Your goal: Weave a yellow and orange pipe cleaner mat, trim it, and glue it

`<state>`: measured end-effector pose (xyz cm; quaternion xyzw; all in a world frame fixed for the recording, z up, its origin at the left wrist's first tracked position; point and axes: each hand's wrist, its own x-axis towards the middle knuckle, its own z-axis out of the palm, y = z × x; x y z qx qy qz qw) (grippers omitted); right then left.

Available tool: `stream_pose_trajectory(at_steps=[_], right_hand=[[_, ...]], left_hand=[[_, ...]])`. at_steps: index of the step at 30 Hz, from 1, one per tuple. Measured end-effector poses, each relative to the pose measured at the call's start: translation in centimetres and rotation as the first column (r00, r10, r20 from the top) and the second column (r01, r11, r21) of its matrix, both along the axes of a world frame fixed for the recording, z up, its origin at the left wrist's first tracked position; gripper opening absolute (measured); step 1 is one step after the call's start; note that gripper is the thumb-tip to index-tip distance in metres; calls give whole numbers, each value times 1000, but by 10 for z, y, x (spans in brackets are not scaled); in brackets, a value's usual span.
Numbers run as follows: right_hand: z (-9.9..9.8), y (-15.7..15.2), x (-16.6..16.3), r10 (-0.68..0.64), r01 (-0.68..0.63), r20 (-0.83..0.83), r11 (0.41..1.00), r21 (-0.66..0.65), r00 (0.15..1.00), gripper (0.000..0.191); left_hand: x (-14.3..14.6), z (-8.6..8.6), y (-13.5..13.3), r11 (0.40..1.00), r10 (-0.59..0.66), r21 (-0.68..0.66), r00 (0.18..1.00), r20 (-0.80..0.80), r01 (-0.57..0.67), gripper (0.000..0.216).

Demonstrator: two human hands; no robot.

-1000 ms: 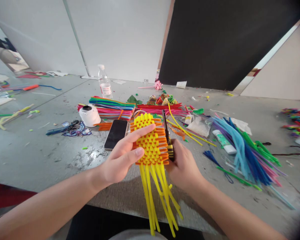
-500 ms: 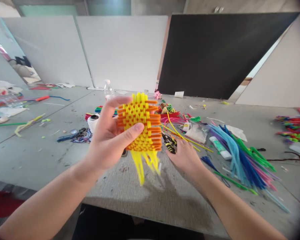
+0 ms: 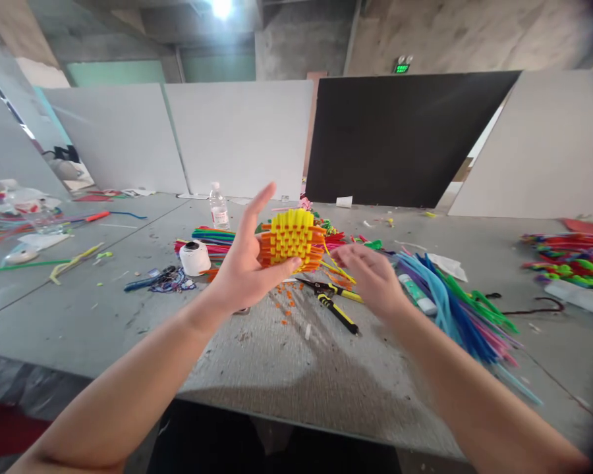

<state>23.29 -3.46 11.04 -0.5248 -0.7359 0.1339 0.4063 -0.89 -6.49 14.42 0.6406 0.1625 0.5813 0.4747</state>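
My left hand [image 3: 244, 263] holds up a woven square of yellow and orange pipe cleaners [image 3: 291, 239], thumb pressed on its near edge and the forefinger raised. My right hand [image 3: 370, 273] hovers just right of the weave, fingers loosely apart and blurred, with nothing in it. Black-and-yellow cutters [image 3: 332, 301] lie on the grey table [image 3: 286, 368] below and between my hands, beside small orange clippings [image 3: 285, 297].
Bundles of coloured pipe cleaners lie at centre back [image 3: 212, 238] and to the right [image 3: 454, 299]. A water bottle [image 3: 219, 207], a white tape roll [image 3: 194, 257], a glue tube [image 3: 415, 293] and scissors [image 3: 145, 281] are on the table. White and black boards stand behind.
My right hand let go of the cutters, which now lie on the table, and rose beside the weave. My left hand lifted and turned the weave; its long yellow tails no longer hang in sight.
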Motion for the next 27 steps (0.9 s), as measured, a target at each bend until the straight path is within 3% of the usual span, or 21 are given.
stream_pose_trajectory(at_steps=[2, 3, 5, 8, 12, 15, 19, 23, 25, 27], right_hand=[[28, -13, -10, 253, -242, -240, 967, 75, 937, 46], [36, -19, -16, 293, -274, -276, 956, 108, 915, 39], [41, -25, -27, 279, -250, -293, 959, 132, 915, 26], [29, -24, -37, 271, -222, -298, 956, 189, 915, 14], [8, -18, -37, 317, -240, -264, 928, 285, 911, 8], [7, -18, -31, 331, -259, -209, 915, 309, 920, 4], [25, -19, -25, 381, -324, -156, 897, 302, 911, 9], [48, -21, -27, 513, -475, 8, 789, 390, 859, 14], [53, -23, -28, 527, -502, 64, 757, 417, 848, 10], [54, -25, -29, 516, -493, 65, 765, 414, 854, 6]], left_hand=[[2, -2, 6, 1000, -7, -3, 999, -38, 7, 107], [3, -4, 9, 1000, -2, -5, 999, -48, 1, 99], [4, -9, 13, 1000, 22, 5, 998, -61, -22, 81], [4, -18, 17, 997, 66, 44, 993, -101, -62, 59], [0, -26, 18, 994, 94, 74, 987, -128, -85, 34], [-2, -25, 19, 988, 127, 101, 981, -148, -113, 22], [-3, -17, 21, 949, 264, 238, 933, -244, -207, 17], [-2, -8, 14, 879, 308, 447, 913, -268, -165, 7], [-3, -6, 10, 877, 302, 457, 909, -286, -147, 2], [-3, -6, 7, 904, 248, 414, 921, -300, -109, 6]])
